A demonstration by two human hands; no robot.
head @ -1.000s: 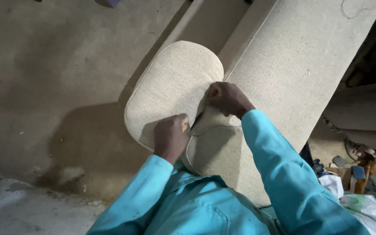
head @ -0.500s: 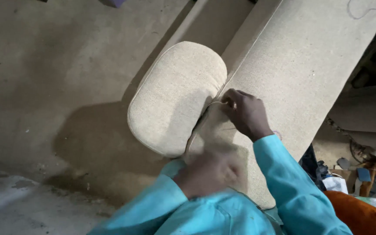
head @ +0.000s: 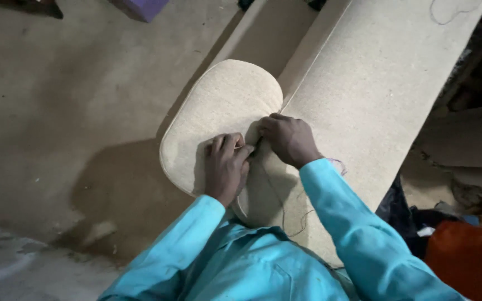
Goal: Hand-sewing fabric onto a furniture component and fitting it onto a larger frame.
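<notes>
Rounded beige upholstered pad (head: pixel 218 120) lying against the edge of a long fabric-covered panel (head: pixel 375 106), above a concrete floor (head: pixel 57 111). The left hand (head: pixel 225 167) rests curled on the pad, fingertips pinched at the seam; what it pinches is too small to tell. The right hand (head: pixel 288 139), its grip closed, presses at the same seam where the pad meets a second rounded piece (head: pixel 263 195). A thin thread (head: pixel 283 214) trails from there toward the body. Judged good practice: hold both edges flush and keep the thread taut and untangled. Count: two hands, two rounded pieces, one panel, one thread, one orange object (head: pixel 467 259) at lower right.
</notes>
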